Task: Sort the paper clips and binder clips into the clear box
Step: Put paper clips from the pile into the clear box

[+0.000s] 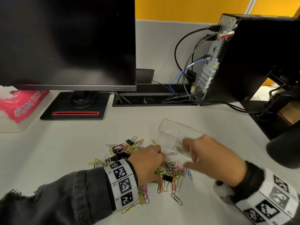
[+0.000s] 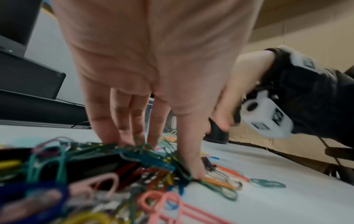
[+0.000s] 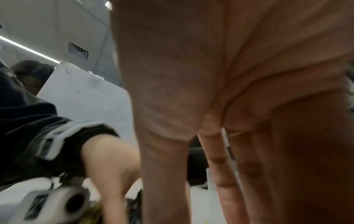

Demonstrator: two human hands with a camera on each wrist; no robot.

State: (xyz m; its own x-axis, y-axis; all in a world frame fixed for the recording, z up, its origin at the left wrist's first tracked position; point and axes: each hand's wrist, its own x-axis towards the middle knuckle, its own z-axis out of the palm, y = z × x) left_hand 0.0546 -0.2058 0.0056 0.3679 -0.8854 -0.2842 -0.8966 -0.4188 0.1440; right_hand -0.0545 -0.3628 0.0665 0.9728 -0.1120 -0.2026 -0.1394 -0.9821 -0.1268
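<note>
Grey bench under office light carries the whole job. At its centre lies the pile of paper clips, coloured and tangled, with a few black binder clips mixed through it. Just beyond the pile, to the right, sits the clear box, divided into compartments; some paper clips already lie in its near section, and I can see no binder clips in it.

My left hand is down on the pile, fingers straight and thumb pressed onto clips at the bench surface — a raking grip, nothing pinched that the left wrist view shows. My right hand hovers between pile and box, blurred, fingers spread and relaxed; I judge it empty, though the right wrist view is too soft to confirm.

Procedure as I judge it: draw out a small bunch of one kind only, shake loose the linked clips before lifting, then carry low over the box wall and release into the matching compartment. Keep binder clips for their own section — their wire handles snag paper clips.

Surroundings: a monitor on its stand behind left, a pink paper towel pack far left, a computer tower with trailing cables behind right. None blocks the route. Stray clips lie close to my sleeves and could be swept off. The light box may slide if knocked.
</note>
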